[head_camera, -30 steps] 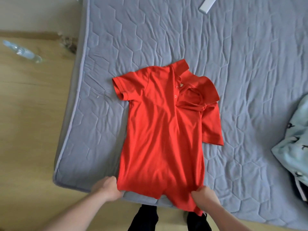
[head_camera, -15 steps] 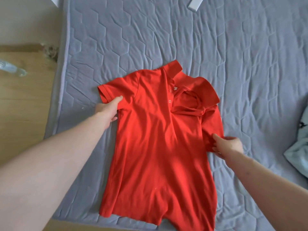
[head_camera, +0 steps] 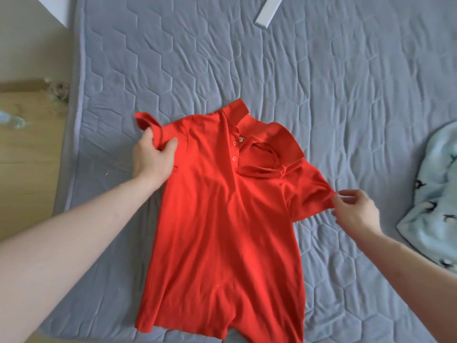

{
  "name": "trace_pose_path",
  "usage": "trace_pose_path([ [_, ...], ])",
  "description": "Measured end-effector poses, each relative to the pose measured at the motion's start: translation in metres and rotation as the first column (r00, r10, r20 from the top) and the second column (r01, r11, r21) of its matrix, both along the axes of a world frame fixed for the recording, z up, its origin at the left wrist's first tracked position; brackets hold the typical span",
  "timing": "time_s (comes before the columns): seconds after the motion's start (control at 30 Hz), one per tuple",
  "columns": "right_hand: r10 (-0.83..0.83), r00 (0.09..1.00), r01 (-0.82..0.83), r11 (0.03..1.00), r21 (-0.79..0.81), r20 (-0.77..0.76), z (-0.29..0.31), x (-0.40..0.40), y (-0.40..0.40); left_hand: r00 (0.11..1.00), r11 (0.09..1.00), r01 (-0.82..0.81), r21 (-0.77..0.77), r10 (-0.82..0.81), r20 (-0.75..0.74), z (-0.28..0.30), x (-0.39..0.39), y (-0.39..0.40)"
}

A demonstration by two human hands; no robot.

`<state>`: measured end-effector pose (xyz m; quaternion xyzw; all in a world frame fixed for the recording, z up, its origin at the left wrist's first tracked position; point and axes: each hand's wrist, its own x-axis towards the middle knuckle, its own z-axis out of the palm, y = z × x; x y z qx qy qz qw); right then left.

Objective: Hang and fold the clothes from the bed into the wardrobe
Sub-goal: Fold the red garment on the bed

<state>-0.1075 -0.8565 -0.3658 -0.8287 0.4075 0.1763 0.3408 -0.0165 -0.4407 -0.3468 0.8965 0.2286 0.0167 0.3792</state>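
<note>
A red polo shirt [head_camera: 222,219] lies front up on the grey quilted mattress [head_camera: 321,82], collar away from me, hem near the mattress's near edge. My left hand [head_camera: 154,157] grips the shirt's left sleeve, which is bunched and lifted off the mattress. My right hand [head_camera: 354,210] pinches the edge of the right sleeve and holds it out to the right. The right side of the collar is rumpled and folded open.
A pale blue garment with dark bird prints [head_camera: 435,201] lies at the mattress's right edge. A white flat strip [head_camera: 268,12] rests at the top. Wooden floor [head_camera: 27,149] runs along the left with a clear plastic bottle [head_camera: 10,120] on it.
Both hands left the hem and moved up to the sleeves. The left hand now grips and lifts the left sleeve; the right sleeve is drawn outward to the right.
</note>
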Motion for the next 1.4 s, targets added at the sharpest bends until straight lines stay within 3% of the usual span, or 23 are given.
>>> trace_pose_path([
  [0.17,0.005,1.000,-0.006,0.992,0.129,0.007,-0.009,-0.036,0.005,0.940,0.942,0.327,-0.078,-0.316,0.131,0.034,-0.027,-0.083],
  [0.3,-0.021,0.998,0.033,0.973,0.228,-0.057,0.005,-0.043,0.007,0.902,0.903,0.417,-0.106,-0.396,0.173,0.044,-0.045,-0.159],
  [0.43,-0.077,0.992,0.106,0.942,0.319,-0.103,0.006,-0.050,-0.003,0.866,0.852,0.500,-0.155,-0.496,0.064,0.027,-0.060,-0.229],
  [0.57,-0.060,0.990,0.099,0.939,0.330,-0.125,0.005,-0.059,-0.007,0.718,0.711,0.626,-0.320,-0.686,-0.119,0.000,-0.083,-0.244],
  [0.67,-0.010,0.987,0.065,0.939,0.338,-0.162,0.003,-0.075,-0.004,0.820,0.831,0.519,-0.198,-0.550,-0.157,-0.018,-0.116,-0.208],
  [0.77,0.083,0.977,-0.010,0.938,0.346,-0.198,-0.003,-0.096,0.004,0.889,0.947,0.321,-0.015,-0.307,-0.339,-0.026,-0.170,-0.153],
  [0.8,0.104,0.972,-0.024,0.937,0.347,-0.212,-0.005,-0.103,0.008,0.848,0.955,0.296,0.018,-0.254,-0.466,-0.028,-0.190,-0.134],
  [0.87,0.127,0.963,-0.035,0.935,0.354,-0.239,-0.011,-0.118,0.014,0.662,0.931,0.363,0.024,-0.239,-0.710,-0.034,-0.229,-0.099],
  [0.93,0.144,0.954,-0.039,0.929,0.368,-0.262,-0.014,-0.131,0.019,0.504,0.870,0.493,0.007,-0.279,-0.817,-0.036,-0.259,-0.078],
  [1.0,0.166,0.946,-0.050,0.924,0.379,-0.279,-0.014,-0.144,0.023,0.497,0.818,0.574,0.042,-0.307,-0.811,-0.031,-0.277,-0.074],
  [1.1,0.193,0.933,-0.067,0.923,0.380,-0.305,-0.011,-0.159,0.024,0.696,0.799,0.571,0.189,-0.349,-0.628,-0.010,-0.291,-0.095],
  [1.17,0.209,0.928,-0.085,0.925,0.370,-0.309,-0.007,-0.166,0.023,0.755,0.813,0.552,0.186,-0.392,-0.526,0.007,-0.301,-0.115],
  [1.3,0.209,0.925,-0.092,0.934,0.346,-0.316,-0.001,-0.179,0.014,0.764,0.794,0.601,0.091,-0.538,-0.357,0.028,-0.324,-0.162],
  [1.4,0.192,0.927,-0.079,0.939,0.335,-0.321,0.002,-0.186,0.006,0.717,0.778,0.628,-0.032,-0.594,-0.366,0.032,-0.335,-0.200],
])
